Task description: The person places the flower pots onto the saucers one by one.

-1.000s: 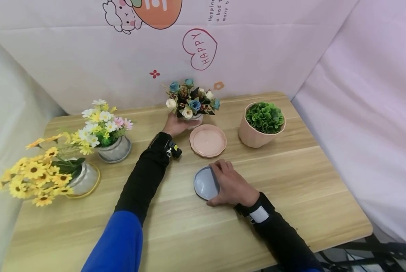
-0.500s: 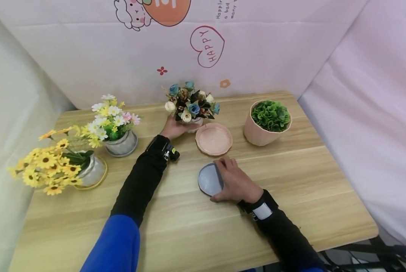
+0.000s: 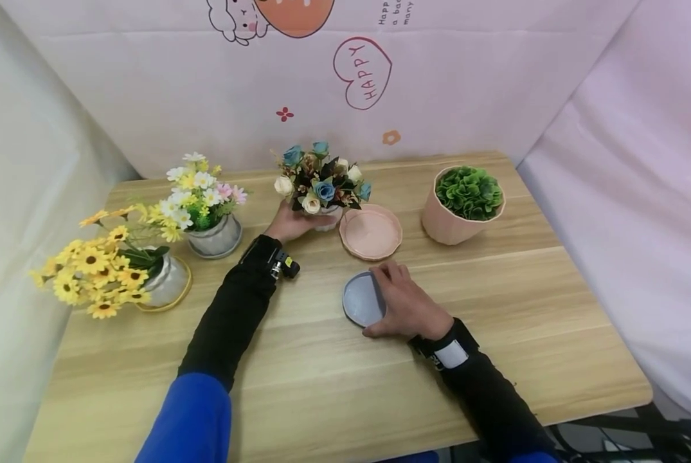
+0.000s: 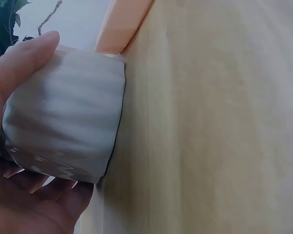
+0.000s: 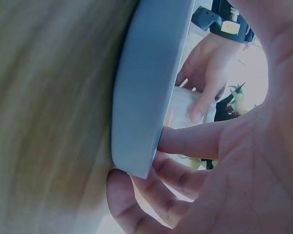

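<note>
In the head view, my left hand [image 3: 292,224] grips a small whitish flowerpot [image 3: 328,220] of blue and cream artificial roses [image 3: 324,186]. The left wrist view shows the thumb and fingers round the ribbed wall of this pot [image 4: 68,109], its base at or just above the tabletop. My right hand [image 3: 407,303] holds a round grey-blue saucer [image 3: 361,301] by its right edge. Seen from the right wrist, the saucer [image 5: 141,87] lies flat by the wood, fingers at its rim. Between the two hands, a pink scalloped saucer [image 3: 371,233] lies beside the rose pot.
A pink pot [image 3: 452,218] with a green leafy plant stands at the right. On the left are a grey pot [image 3: 215,236] of white and pink flowers on a grey saucer, and a pot [image 3: 168,281] of yellow daisies on a yellow-rimmed saucer. A printed cloth [image 3: 438,83] hangs behind.
My left hand has shifted the rose pot left and a little towards me, away from the pink saucer. The right hand keeps its hold on the grey saucer. The head view has swung slightly left.
</note>
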{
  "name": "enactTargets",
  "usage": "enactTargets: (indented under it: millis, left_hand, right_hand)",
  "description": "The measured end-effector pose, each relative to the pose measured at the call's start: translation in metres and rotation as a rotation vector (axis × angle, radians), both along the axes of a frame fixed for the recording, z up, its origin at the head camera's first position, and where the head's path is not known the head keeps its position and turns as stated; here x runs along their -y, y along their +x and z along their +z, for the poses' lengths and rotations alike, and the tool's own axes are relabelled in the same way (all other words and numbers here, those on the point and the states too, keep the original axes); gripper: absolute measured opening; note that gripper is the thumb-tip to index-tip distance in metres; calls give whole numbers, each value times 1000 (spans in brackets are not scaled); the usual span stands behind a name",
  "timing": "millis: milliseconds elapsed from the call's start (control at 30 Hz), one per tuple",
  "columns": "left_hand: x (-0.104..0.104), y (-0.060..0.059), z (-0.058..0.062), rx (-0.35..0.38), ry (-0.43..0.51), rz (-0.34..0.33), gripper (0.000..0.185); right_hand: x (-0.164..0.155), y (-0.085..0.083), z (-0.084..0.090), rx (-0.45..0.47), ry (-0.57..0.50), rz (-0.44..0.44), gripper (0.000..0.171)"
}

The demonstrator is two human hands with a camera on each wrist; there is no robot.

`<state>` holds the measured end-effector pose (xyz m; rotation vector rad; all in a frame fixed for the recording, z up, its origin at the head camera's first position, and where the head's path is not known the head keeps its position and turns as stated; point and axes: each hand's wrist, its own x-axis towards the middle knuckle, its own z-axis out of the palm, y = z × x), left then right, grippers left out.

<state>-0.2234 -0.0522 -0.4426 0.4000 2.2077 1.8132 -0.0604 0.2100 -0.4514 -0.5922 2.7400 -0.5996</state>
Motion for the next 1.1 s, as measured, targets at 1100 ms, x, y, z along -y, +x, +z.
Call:
enactTargets:
  millis: [1100]
  left_hand:
    - [50,51,-11,-60,-237,4,112]
  right_hand:
    - [29,-10,-2,-15,-38,52,115]
